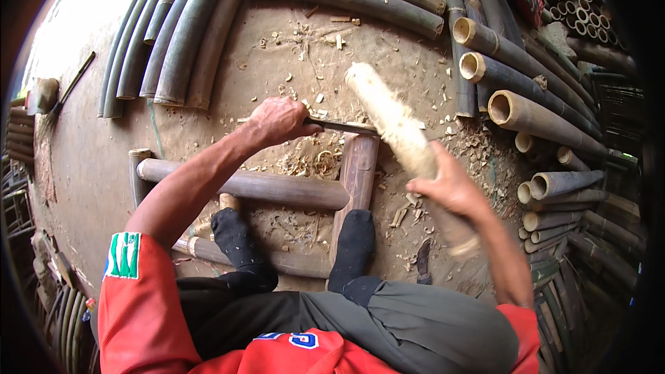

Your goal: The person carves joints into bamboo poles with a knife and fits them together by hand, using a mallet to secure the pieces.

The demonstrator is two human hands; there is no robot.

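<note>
while the left hand clenches a knife, the right hand curls round bamboo just beside it

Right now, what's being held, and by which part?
The left grip holds a slim dark blade by its left end; the right grip holds a partly shaved bamboo piece around its middle.
</note>
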